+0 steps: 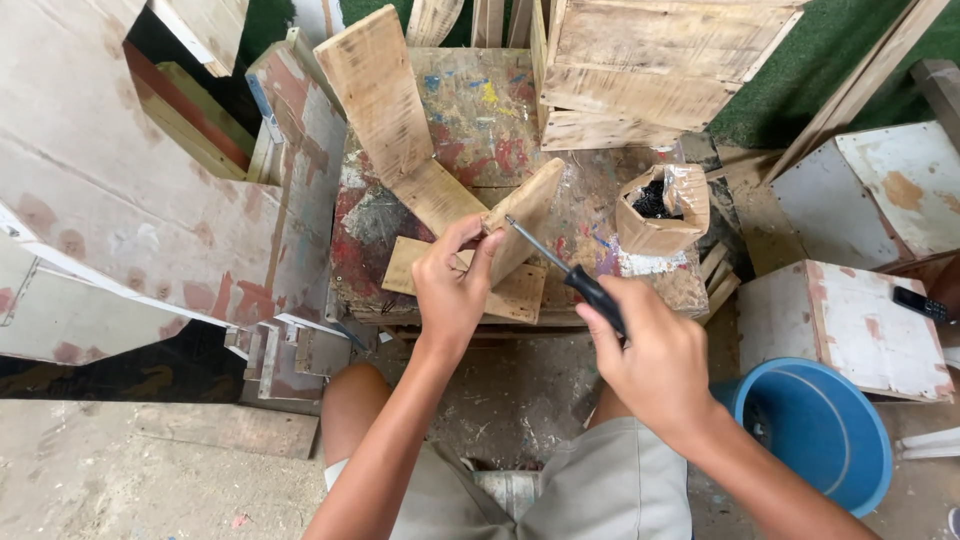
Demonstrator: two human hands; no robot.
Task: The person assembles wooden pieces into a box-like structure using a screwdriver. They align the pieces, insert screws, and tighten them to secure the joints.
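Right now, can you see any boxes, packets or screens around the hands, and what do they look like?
Small cardboard box: on the paint-stained workbench, right of the screwdriver; brown, torn open on top, with small dark pieces inside.
Phone: on the white wooden box at far right; small, flat, black; its screen cannot be made out.
No labels or signs show.

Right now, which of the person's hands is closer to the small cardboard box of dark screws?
The right hand. It holds the screwdriver just below the cardboard box; the left hand grips the wooden piece farther left.
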